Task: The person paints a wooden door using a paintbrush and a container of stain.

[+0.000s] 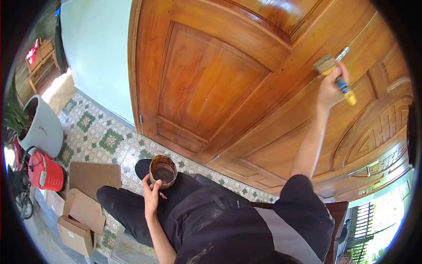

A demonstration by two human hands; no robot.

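Note:
My right hand is wrapped round a paintbrush with a blue and yellow handle. The brush's wide bristles are at the surface of a varnished wooden door, just beside a metal bolt; whether they touch the wood I cannot tell. Low over my lap, my left hand grips a round, brown-stained container by its rim and side. Dark residue or liquid shows inside the container.
Flattened and open cardboard boxes lie on the patterned tile floor at lower left. Near them stand a red bucket-like container and a large pale plant pot. A pale wall borders the door.

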